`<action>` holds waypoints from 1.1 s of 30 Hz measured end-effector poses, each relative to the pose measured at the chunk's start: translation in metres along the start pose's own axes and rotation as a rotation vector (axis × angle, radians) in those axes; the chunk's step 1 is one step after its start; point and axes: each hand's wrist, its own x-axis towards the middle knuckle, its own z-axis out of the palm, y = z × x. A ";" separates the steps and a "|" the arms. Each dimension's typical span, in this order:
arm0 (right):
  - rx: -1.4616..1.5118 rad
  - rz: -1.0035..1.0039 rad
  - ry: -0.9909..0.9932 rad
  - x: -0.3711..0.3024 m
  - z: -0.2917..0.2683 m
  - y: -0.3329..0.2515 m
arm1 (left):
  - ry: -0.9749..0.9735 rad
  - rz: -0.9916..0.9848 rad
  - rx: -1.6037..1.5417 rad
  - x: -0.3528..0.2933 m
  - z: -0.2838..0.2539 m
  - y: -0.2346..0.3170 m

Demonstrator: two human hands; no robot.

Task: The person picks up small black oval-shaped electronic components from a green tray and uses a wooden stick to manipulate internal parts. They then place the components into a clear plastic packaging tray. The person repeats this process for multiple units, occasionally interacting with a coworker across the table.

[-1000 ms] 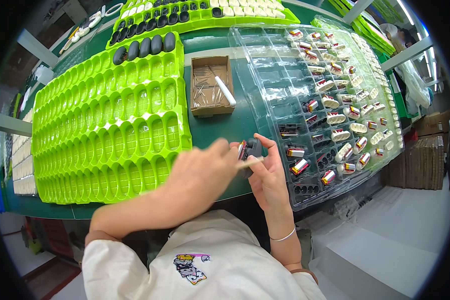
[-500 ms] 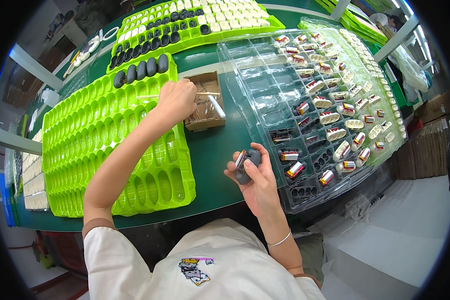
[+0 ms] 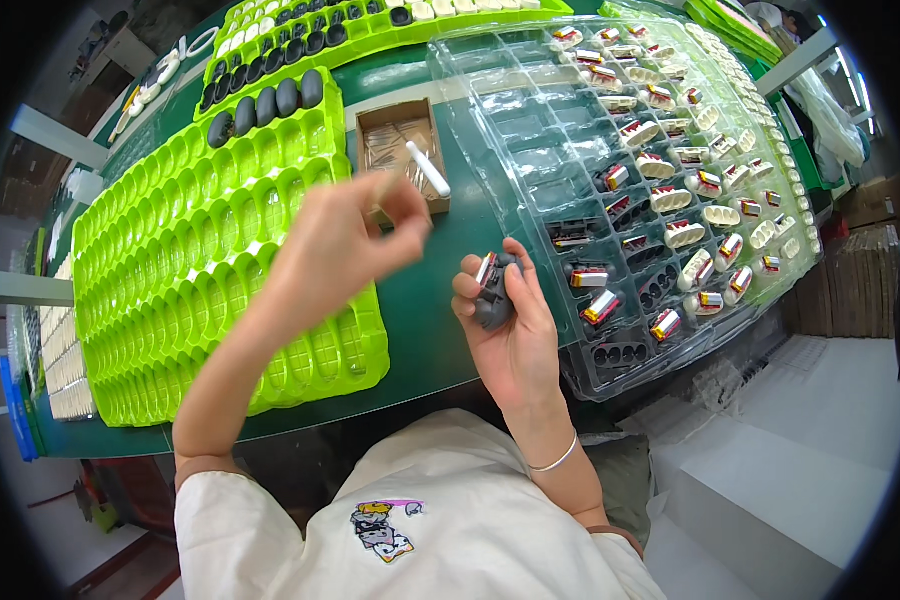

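Note:
My right hand (image 3: pixel 520 340) is closed around a dark grey rounded case shell (image 3: pixel 493 312). A small silver battery (image 3: pixel 486 268) with a red edge shows at the shell's open side, between fingers and thumb. My left hand (image 3: pixel 350 245) hangs over the green tray's right edge, slightly blurred, with fingers curled and thumb and forefinger brought together. What it pinches, if anything, cannot be made out. Just beyond it stands an open cardboard box (image 3: pixel 435 185) holding thin pale sticks (image 3: pixel 395 140). A white pen-shaped tool (image 3: pixel 428 170) leans across the box's right side.
At left lies a lime green tray (image 3: pixel 210 255) of oval pockets, with several dark shells (image 3: pixel 288 97) in its far row. On the right, a clear compartment tray (image 3: pixel 530 130) carries white and dark shells with batteries. Another green tray (image 3: pixel 420 42) of shells stands at the back.
My left hand has moved back from the cardboard box, toward me and to the right. The thin stick seen at its fingers no longer shows. My right hand still grips the shell, turned slightly.

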 end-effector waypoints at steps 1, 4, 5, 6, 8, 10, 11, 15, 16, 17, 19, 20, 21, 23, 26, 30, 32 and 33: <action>-0.018 -0.017 0.006 -0.001 0.001 0.002 | -0.052 -0.033 0.009 -0.013 0.005 0.010; -0.098 -0.110 0.121 -0.007 0.019 0.006 | -0.063 0.104 0.026 -0.036 0.025 0.008; -0.139 -0.118 0.140 -0.008 0.021 0.007 | -0.042 0.190 0.031 -0.040 0.033 0.003; -0.153 -0.133 0.157 -0.008 0.021 0.008 | -0.011 0.200 -0.001 -0.041 0.038 -0.001; -0.181 -0.165 0.191 -0.009 0.020 0.011 | 0.049 0.222 -0.065 -0.043 0.048 -0.006; -0.189 -0.195 0.181 -0.010 0.022 0.012 | 0.080 0.129 -0.110 -0.044 0.051 0.003; -0.194 -0.208 0.176 -0.011 0.023 0.012 | 0.096 0.082 -0.132 -0.044 0.052 0.007; -0.243 -0.253 0.178 -0.012 0.023 0.013 | 0.129 0.012 -0.222 -0.043 0.055 0.010; -0.247 -0.260 0.175 -0.013 0.024 0.013 | 0.134 0.008 -0.226 -0.043 0.056 0.010; -0.251 -0.267 0.172 -0.013 0.024 0.013 | 0.140 0.004 -0.229 -0.043 0.056 0.009; -0.265 -0.285 0.182 -0.013 0.024 0.015 | 0.127 -0.013 -0.247 -0.044 0.056 0.010; -0.272 -0.295 0.188 -0.014 0.024 0.016 | 0.120 -0.022 -0.256 -0.045 0.056 0.011; -0.269 -0.293 0.183 -0.014 0.025 0.016 | 0.124 -0.006 -0.258 -0.045 0.057 0.011; -0.263 -0.290 0.176 -0.015 0.027 0.015 | 0.131 0.027 -0.264 -0.046 0.058 0.011; -0.255 -0.288 0.131 -0.016 0.027 0.015 | 0.134 -0.031 -0.246 -0.047 0.057 0.015; -0.221 -0.248 0.152 -0.016 0.031 0.013 | 0.232 0.045 -0.291 -0.050 0.064 0.015; -0.207 -0.215 0.159 -0.018 0.031 0.012 | 0.246 0.040 -0.323 -0.052 0.065 0.014; -0.190 -0.212 0.154 -0.018 0.031 0.012 | 0.256 0.051 -0.313 -0.053 0.066 0.015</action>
